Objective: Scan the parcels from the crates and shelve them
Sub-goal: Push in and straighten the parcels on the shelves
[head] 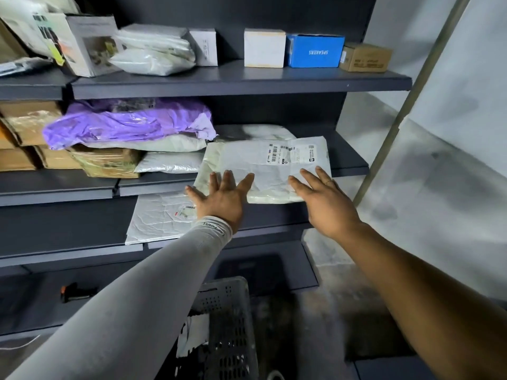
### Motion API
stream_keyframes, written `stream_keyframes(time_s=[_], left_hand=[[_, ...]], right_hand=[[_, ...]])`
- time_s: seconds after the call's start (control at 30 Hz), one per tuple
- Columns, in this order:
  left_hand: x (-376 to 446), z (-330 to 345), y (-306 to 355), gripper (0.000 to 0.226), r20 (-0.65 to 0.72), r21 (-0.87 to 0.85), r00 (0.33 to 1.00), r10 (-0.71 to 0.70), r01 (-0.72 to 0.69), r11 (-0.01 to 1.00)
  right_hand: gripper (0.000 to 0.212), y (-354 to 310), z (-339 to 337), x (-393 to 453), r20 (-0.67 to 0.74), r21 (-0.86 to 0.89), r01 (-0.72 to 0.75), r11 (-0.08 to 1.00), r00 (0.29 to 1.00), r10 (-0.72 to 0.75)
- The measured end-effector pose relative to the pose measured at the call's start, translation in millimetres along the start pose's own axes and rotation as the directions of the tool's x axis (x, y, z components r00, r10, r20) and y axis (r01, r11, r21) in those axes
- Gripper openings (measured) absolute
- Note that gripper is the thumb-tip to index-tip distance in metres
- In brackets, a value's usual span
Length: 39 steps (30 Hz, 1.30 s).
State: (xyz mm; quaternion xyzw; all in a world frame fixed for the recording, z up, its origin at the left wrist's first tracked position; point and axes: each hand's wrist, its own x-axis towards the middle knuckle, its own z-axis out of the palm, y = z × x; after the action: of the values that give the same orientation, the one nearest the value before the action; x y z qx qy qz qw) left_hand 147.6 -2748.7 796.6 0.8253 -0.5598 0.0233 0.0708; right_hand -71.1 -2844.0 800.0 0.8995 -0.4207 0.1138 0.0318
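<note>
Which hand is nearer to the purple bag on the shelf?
The left hand. It lies on the white parcel, just right of and below the purple bag; the right hand lies farther right.

I am seeing a white parcel (pixel 263 171) under my hands, a purple bag (pixel 129 124) up-left, and a blue box (pixel 314 50) above on dark grey shelves (pixel 241 80).

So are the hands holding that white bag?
No, nothing is gripped. Both hands, left and right, lie flat, fingers straight, on the white plastic mailer bag's near edge.
</note>
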Motion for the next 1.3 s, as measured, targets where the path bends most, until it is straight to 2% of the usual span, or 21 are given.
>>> stream_keyframes(time_s=[0.2, 0.4, 0.6, 0.83, 0.97, 1.07, 1.17, 1.23, 1.3], left_hand=[[64, 23, 15, 0.069, 0.044, -0.021, 0.997, -0.06, 0.06, 0.998], [130, 30, 21, 0.066, 0.058, 0.003, 0.997, -0.049, 0.049, 0.999], [187, 44, 17, 0.073, 0.047, 0.02, 0.994, -0.097, 0.096, 0.995], [240, 60, 1, 0.078, 0.021, -0.008, 0.98, -0.199, 0.199, 0.98], [261, 74, -6, 0.073, 0.022, -0.054, 0.975, -0.223, 0.223, 0.973], [267, 90, -18, 0.078, 0.086, -0.085, 0.973, -0.215, 0.222, 0.971], [264, 105, -24, 0.097, 0.151, -0.084, 0.967, -0.204, 0.218, 0.972], [262, 114, -22, 0.108, 0.145, -0.072, 0.966, -0.214, 0.226, 0.971], [262, 121, -20, 0.1, 0.1, -0.07, 0.969, -0.226, 0.233, 0.97]], right_hand=[[0.086, 37, 28, 64, 0.025, 0.018, 0.033, 0.999, 0.999, -0.033], [0.087, 67, 55, 124, 0.046, 0.041, 0.046, 0.998, 0.998, -0.048], [0.091, 83, 77, 180, 0.037, 0.039, 0.077, 0.996, 0.996, -0.078], [0.088, 84, 112, 243, -0.115, 0.105, 0.099, 0.989, 0.99, -0.087], [0.078, 85, 130, 266, -0.175, 0.181, 0.099, 0.979, 0.982, -0.067], [0.064, 88, 143, 270, -0.133, 0.211, 0.116, 0.971, 0.987, -0.089], [0.07, 93, 157, 269, -0.126, 0.158, 0.12, 0.98, 0.987, -0.1], [0.076, 95, 166, 269, -0.126, 0.125, 0.125, 0.984, 0.986, -0.11], [0.078, 96, 173, 269, -0.13, 0.125, 0.126, 0.984, 0.985, -0.11]])
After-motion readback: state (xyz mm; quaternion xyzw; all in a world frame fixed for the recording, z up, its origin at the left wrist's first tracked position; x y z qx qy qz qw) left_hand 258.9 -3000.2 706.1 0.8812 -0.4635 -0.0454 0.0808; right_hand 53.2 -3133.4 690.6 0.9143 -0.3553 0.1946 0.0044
